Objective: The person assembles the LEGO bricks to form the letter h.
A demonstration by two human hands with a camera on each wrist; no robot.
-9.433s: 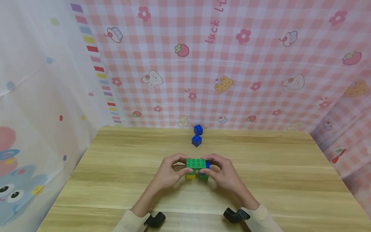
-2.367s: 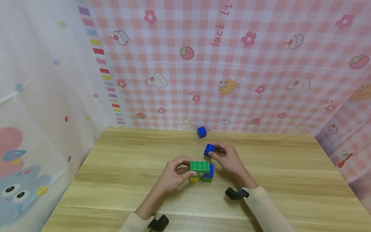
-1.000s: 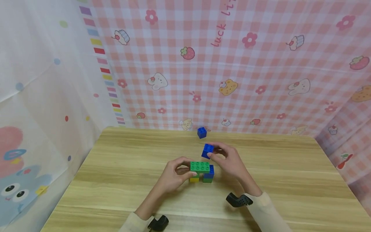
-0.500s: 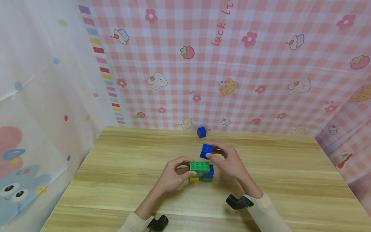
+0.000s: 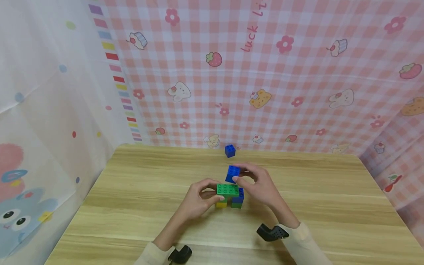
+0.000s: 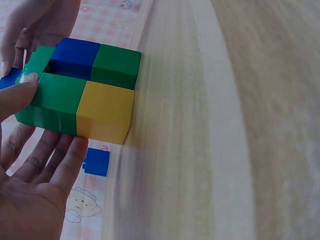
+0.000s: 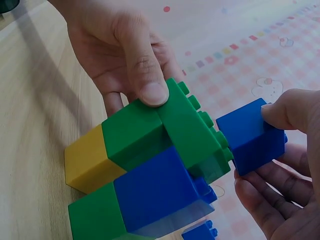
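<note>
A small bridge of building blocks stands on the table. Its left column is a yellow block under a green block; its right column is a green block under a blue block. Across the top lies a long green block with studs. My left hand holds the bridge's left side, thumb in front and fingers behind. Between thumb and fingers my right hand pinches a blue block. In the right wrist view that block is close to the long block's studs; contact is unclear.
Another blue block sits near the back edge of the wooden table. A pink checked cloth hangs behind it, and a white printed cloth on the left. Black wrist devices are on both sleeves.
My right hand has left the bridge and picked up the nearer of two loose blue blocks. Lately it has carried that block slightly left, over the long green block. My left hand stays put.
</note>
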